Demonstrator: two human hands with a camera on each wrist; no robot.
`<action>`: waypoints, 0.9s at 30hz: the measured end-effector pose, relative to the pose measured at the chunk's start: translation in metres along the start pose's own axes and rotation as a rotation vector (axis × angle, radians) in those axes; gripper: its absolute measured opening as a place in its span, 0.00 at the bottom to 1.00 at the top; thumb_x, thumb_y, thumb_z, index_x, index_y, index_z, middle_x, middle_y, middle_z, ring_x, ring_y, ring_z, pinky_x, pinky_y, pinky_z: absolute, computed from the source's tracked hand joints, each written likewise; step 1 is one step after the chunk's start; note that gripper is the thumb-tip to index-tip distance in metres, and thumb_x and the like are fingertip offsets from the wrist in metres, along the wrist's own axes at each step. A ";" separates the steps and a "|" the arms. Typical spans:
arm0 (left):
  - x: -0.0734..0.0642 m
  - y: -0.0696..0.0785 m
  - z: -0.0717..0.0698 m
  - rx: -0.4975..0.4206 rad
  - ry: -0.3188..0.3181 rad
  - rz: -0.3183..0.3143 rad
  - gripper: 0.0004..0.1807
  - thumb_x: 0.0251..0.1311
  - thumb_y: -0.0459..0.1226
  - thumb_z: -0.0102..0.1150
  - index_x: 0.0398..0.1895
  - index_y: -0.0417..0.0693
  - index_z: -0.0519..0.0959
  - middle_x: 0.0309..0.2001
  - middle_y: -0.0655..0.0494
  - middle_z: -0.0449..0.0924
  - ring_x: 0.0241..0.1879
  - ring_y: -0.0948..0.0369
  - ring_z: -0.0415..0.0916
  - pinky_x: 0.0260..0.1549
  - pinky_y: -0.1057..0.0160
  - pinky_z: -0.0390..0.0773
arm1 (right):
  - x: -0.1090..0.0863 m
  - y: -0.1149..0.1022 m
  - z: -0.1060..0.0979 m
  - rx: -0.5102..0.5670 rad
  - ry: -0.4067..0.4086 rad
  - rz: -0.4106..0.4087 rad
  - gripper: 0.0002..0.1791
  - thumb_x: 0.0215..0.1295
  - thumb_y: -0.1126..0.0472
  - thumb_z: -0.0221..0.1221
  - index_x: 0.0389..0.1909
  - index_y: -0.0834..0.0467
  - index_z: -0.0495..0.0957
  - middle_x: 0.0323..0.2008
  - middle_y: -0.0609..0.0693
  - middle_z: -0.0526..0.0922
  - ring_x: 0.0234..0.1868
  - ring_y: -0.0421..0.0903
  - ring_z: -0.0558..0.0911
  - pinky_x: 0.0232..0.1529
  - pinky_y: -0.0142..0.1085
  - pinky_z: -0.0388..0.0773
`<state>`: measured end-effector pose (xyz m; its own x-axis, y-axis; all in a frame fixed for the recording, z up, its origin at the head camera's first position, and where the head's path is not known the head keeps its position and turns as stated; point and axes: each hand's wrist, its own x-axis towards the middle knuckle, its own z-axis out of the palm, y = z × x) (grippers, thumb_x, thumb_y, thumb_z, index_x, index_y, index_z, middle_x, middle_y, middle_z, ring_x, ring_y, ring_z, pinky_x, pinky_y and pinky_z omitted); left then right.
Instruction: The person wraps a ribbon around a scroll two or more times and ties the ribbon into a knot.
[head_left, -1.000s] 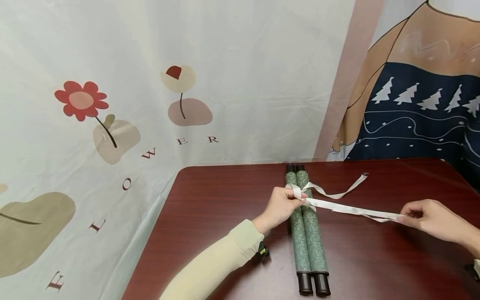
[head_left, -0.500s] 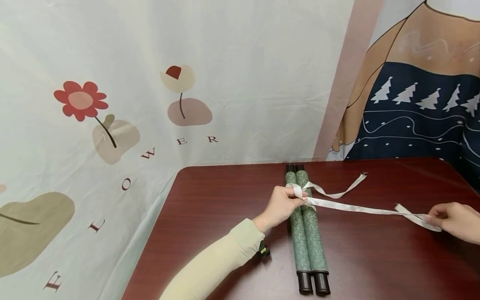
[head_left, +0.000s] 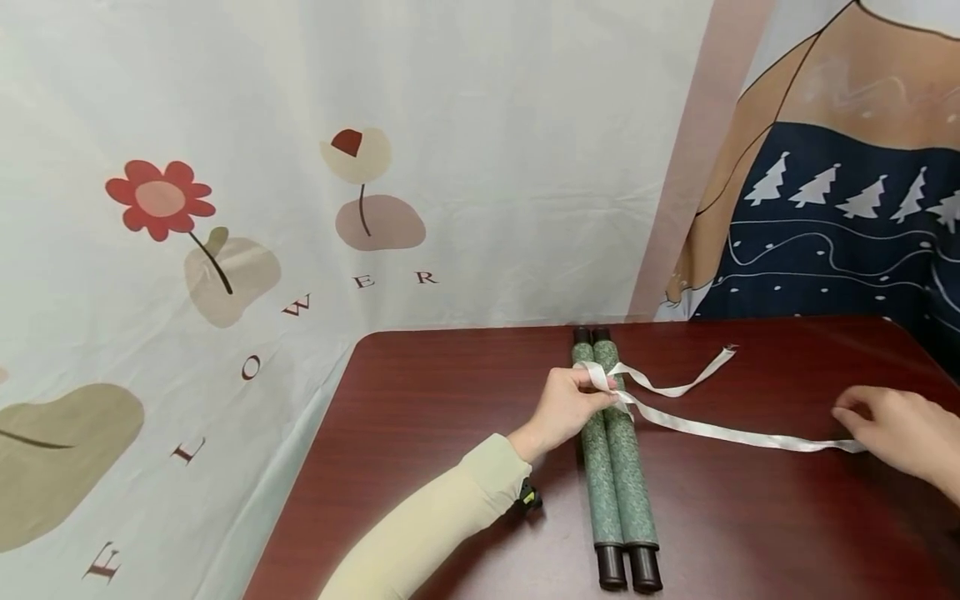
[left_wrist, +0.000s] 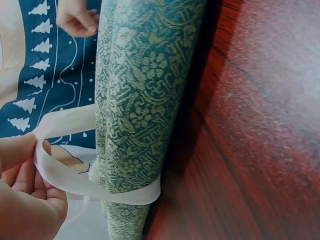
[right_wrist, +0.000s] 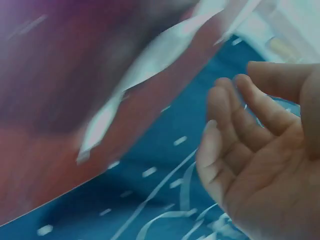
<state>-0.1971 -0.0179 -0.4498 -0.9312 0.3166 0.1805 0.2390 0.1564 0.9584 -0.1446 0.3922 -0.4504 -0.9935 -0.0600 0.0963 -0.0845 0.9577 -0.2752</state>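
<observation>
Two side-by-side rolls of a green floral-brocade scroll (head_left: 632,492), with dark end knobs, lie lengthwise on the table. A white ribbon (left_wrist: 125,196) loops around them in the left wrist view. My left hand (head_left: 566,411) pinches this ribbon between thumb and fingers, just over the rolls. From there a long ribbon tail (head_left: 720,431) stretches right across the tabletop. Its loose end shows apart from my right hand (right_wrist: 265,145) in the right wrist view, where the fingers are loosely curled and hold nothing. Another ribbon tail (head_left: 667,390) lies toward the back right.
The dark red wooden table (head_left: 420,392) has its far edge against a light printed curtain (head_left: 510,167). At the right hangs a cloth with a navy tree-patterned print (head_left: 832,225). A small black device (head_left: 529,497) is strapped at my left wrist.
My right hand pulled the ribbon tail out to the right, let it go, then came back a little leftward. The tail has slackened and dropped. My left hand keeps its pinch in place.
</observation>
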 end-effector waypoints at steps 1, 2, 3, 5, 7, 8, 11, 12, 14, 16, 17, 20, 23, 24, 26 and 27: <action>0.000 0.001 0.000 0.004 0.000 -0.002 0.04 0.56 0.22 0.73 0.35 0.31 0.90 0.36 0.45 0.90 0.37 0.74 0.77 0.34 0.75 0.76 | 0.002 -0.011 -0.001 -0.003 0.003 -0.028 0.07 0.64 0.68 0.66 0.34 0.70 0.82 0.22 0.51 0.80 0.22 0.46 0.71 0.23 0.41 0.69; 0.001 0.002 0.000 0.003 -0.003 -0.007 0.04 0.56 0.23 0.73 0.34 0.32 0.90 0.37 0.45 0.90 0.38 0.73 0.78 0.35 0.75 0.76 | 0.003 -0.022 -0.001 -0.002 0.015 -0.071 0.07 0.64 0.67 0.67 0.35 0.68 0.83 0.25 0.51 0.82 0.23 0.46 0.73 0.24 0.42 0.71; 0.002 0.002 0.001 0.000 -0.009 -0.011 0.03 0.56 0.23 0.74 0.34 0.32 0.90 0.37 0.45 0.90 0.39 0.73 0.78 0.35 0.75 0.77 | 0.004 -0.033 -0.001 0.007 0.046 -0.120 0.06 0.62 0.66 0.69 0.36 0.66 0.85 0.27 0.52 0.84 0.24 0.45 0.75 0.25 0.43 0.73; 0.003 0.003 0.002 -0.021 -0.019 -0.033 0.03 0.56 0.23 0.73 0.33 0.32 0.90 0.38 0.43 0.90 0.40 0.72 0.79 0.36 0.74 0.78 | 0.005 -0.053 0.003 0.029 0.131 -0.237 0.07 0.58 0.65 0.72 0.36 0.61 0.87 0.31 0.51 0.86 0.28 0.46 0.79 0.27 0.46 0.78; 0.005 0.004 0.004 -0.058 -0.037 -0.075 0.03 0.57 0.21 0.71 0.34 0.31 0.89 0.40 0.41 0.90 0.40 0.70 0.80 0.36 0.73 0.80 | 0.006 -0.074 0.007 0.055 0.222 -0.365 0.10 0.52 0.65 0.76 0.36 0.56 0.88 0.35 0.48 0.87 0.31 0.45 0.82 0.31 0.44 0.80; 0.005 0.004 0.005 -0.078 -0.044 -0.105 0.03 0.58 0.20 0.70 0.35 0.29 0.89 0.41 0.41 0.89 0.40 0.69 0.81 0.36 0.72 0.81 | 0.006 -0.083 0.009 0.072 0.259 -0.428 0.12 0.50 0.66 0.77 0.36 0.54 0.88 0.35 0.45 0.87 0.33 0.44 0.82 0.33 0.42 0.81; 0.006 0.007 0.006 -0.104 -0.065 -0.206 0.04 0.58 0.19 0.69 0.37 0.27 0.88 0.39 0.41 0.89 0.36 0.67 0.81 0.36 0.70 0.83 | 0.011 -0.110 0.016 0.129 0.341 -0.595 0.16 0.46 0.67 0.77 0.36 0.49 0.87 0.36 0.39 0.86 0.36 0.41 0.83 0.38 0.35 0.79; 0.007 0.009 0.007 -0.100 -0.072 -0.238 0.04 0.58 0.19 0.69 0.37 0.26 0.88 0.38 0.42 0.89 0.34 0.67 0.81 0.35 0.70 0.83 | 0.013 -0.118 0.019 0.151 0.359 -0.644 0.14 0.49 0.66 0.76 0.36 0.49 0.87 0.36 0.38 0.85 0.37 0.41 0.83 0.39 0.34 0.79; 0.007 0.011 0.007 -0.074 -0.090 -0.282 0.04 0.58 0.21 0.70 0.36 0.27 0.88 0.34 0.46 0.89 0.30 0.68 0.80 0.33 0.70 0.83 | 0.017 -0.133 0.025 0.196 0.390 -0.731 0.03 0.63 0.58 0.71 0.37 0.49 0.87 0.36 0.38 0.85 0.37 0.41 0.83 0.41 0.34 0.78; 0.007 0.013 0.007 -0.074 -0.104 -0.319 0.04 0.58 0.21 0.71 0.36 0.27 0.88 0.31 0.49 0.88 0.28 0.68 0.79 0.32 0.70 0.82 | 0.020 -0.146 0.032 0.235 0.419 -0.802 0.10 0.75 0.50 0.63 0.37 0.49 0.87 0.37 0.38 0.85 0.38 0.41 0.83 0.41 0.37 0.78; 0.007 0.014 0.007 -0.088 -0.112 -0.334 0.04 0.58 0.21 0.71 0.36 0.26 0.87 0.31 0.50 0.87 0.28 0.67 0.79 0.32 0.69 0.83 | 0.022 -0.152 0.036 0.252 0.441 -0.840 0.15 0.78 0.47 0.58 0.37 0.50 0.87 0.37 0.39 0.85 0.38 0.41 0.83 0.41 0.38 0.78; 0.008 0.016 0.008 -0.166 -0.125 -0.373 0.04 0.59 0.20 0.69 0.36 0.25 0.87 0.33 0.48 0.87 0.29 0.65 0.81 0.34 0.66 0.85 | 0.027 -0.167 0.047 0.284 0.494 -0.943 0.22 0.81 0.44 0.52 0.38 0.54 0.88 0.38 0.42 0.85 0.37 0.43 0.82 0.41 0.39 0.78; 0.010 0.018 0.008 -0.212 -0.138 -0.403 0.04 0.61 0.20 0.68 0.38 0.25 0.86 0.37 0.45 0.87 0.31 0.63 0.82 0.38 0.65 0.86 | 0.030 -0.178 0.057 0.281 0.536 -1.007 0.21 0.82 0.47 0.53 0.40 0.57 0.88 0.39 0.47 0.84 0.38 0.46 0.82 0.42 0.40 0.77; 0.010 0.019 0.008 -0.215 -0.140 -0.409 0.04 0.61 0.21 0.68 0.38 0.25 0.87 0.38 0.44 0.87 0.32 0.63 0.83 0.38 0.65 0.86 | 0.031 -0.180 0.060 0.276 0.543 -1.016 0.21 0.82 0.47 0.53 0.41 0.58 0.88 0.39 0.48 0.84 0.38 0.47 0.82 0.42 0.41 0.77; 0.012 0.020 0.008 -0.230 -0.141 -0.430 0.05 0.62 0.21 0.67 0.39 0.25 0.87 0.39 0.44 0.87 0.32 0.64 0.83 0.39 0.66 0.86 | 0.033 -0.184 0.066 0.264 0.568 -1.024 0.22 0.83 0.49 0.52 0.42 0.60 0.87 0.40 0.50 0.84 0.39 0.49 0.83 0.43 0.43 0.78; 0.012 0.020 0.008 -0.230 -0.141 -0.437 0.05 0.62 0.22 0.67 0.39 0.25 0.87 0.39 0.45 0.87 0.32 0.64 0.83 0.38 0.66 0.85 | 0.034 -0.186 0.069 0.256 0.584 -1.025 0.22 0.83 0.50 0.52 0.42 0.61 0.87 0.40 0.51 0.84 0.39 0.50 0.83 0.43 0.44 0.79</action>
<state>-0.2013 -0.0035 -0.4299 -0.8806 0.3931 -0.2647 -0.2463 0.0976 0.9643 -0.1679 0.1926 -0.4617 -0.2775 -0.5599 0.7807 -0.8920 0.4519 0.0070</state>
